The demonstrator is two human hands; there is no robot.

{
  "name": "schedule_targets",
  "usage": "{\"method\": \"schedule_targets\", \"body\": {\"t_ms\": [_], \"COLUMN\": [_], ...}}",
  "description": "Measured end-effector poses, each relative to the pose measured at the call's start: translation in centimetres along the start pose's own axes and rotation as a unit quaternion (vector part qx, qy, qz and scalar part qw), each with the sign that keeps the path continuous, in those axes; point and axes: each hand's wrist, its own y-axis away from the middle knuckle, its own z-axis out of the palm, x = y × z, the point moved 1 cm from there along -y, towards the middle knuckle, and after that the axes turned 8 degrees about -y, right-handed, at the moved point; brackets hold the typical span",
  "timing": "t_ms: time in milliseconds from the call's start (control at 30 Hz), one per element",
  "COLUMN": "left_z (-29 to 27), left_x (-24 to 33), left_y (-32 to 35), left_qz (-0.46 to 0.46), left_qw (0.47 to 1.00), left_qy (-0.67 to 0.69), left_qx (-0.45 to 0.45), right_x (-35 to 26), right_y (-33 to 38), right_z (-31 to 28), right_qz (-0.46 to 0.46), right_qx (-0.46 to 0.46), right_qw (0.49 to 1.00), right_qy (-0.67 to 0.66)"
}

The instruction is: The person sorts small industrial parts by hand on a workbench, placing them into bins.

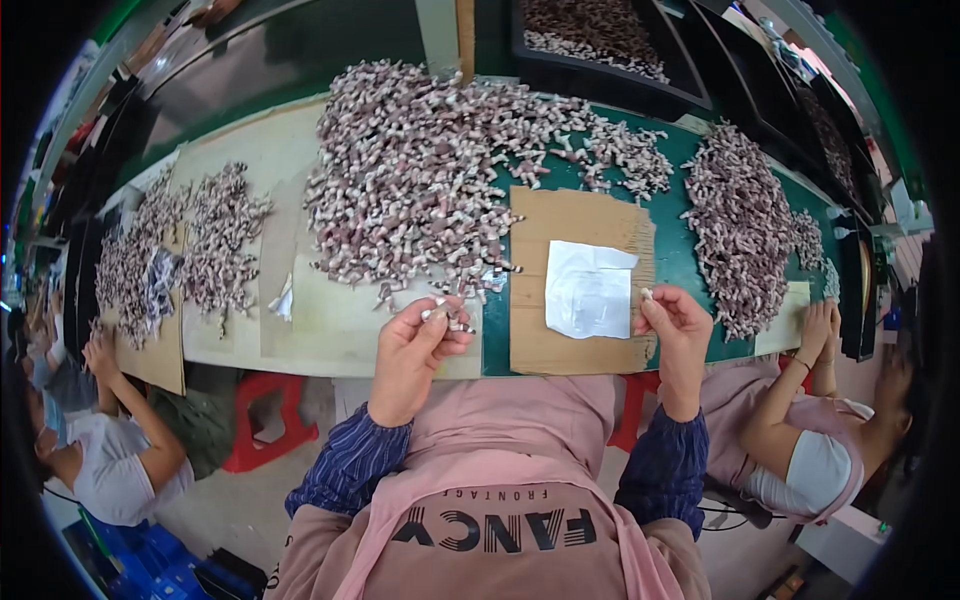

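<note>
a heap of small mauve-and-white pieces fills the upper middle; a cardboard sheet with white paper lies between the separated hands. at lower centre, the left hand grips a few banded pieces, poking roughly rightward; the right hand pinches a pale bit, mostly finger-hidden, its direction unclear.

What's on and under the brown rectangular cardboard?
On the cardboard: a creased white sheet. Green work surface shows past the cardboard's right edge; directly underneath is covered, can't tell.
</note>
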Motion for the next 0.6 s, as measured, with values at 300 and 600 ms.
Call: {"method": "schedule_targets", "body": {"t_ms": [300, 600], "left_z": [0.1, 1.5], "left_x": [1.0, 0.9], "left_y": [1.0, 1.0], "left_qz": [-0.020, -0.040], "left_qw": [0.998, 0.990], "left_qy": [-0.006, -0.076], "left_qx": [-0.054, -0.111], "right_x": [0.7, 1.9], "right_y": [1.5, 2.1], "right_z": [2.3, 3.0], "right_qz": [-0.165, -0.286], "right_qx": [-0.046, -0.042], "right_qw": [0.950, 0.858], "right_qy": [0.263, 0.424]}}
